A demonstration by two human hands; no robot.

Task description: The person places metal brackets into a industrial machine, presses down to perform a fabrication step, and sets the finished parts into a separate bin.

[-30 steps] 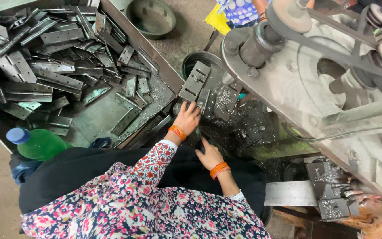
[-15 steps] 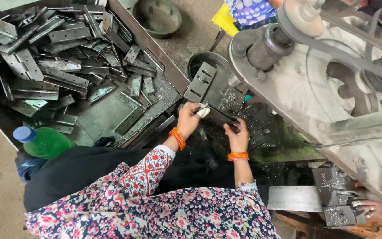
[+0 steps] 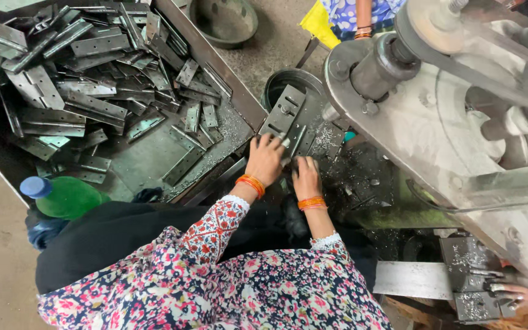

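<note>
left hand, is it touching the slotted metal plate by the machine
Touching. The head view shows the left hand with its fingers laid over the lower edge of the slotted metal plate, no gap visible between them.

Worker in floral print, bangles on both wrists

The left hand [image 3: 265, 160] and right hand [image 3: 305, 177] each wear orange bangles; patterned red-and-white sleeves meet a dark floral garment.

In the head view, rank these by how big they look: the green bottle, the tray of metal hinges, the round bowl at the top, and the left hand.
1. Tray, largest by far
2. Green bottle
3. Bowl, partly cropped, close to the bottle, so unsure
4. Left hand, smallest
</note>
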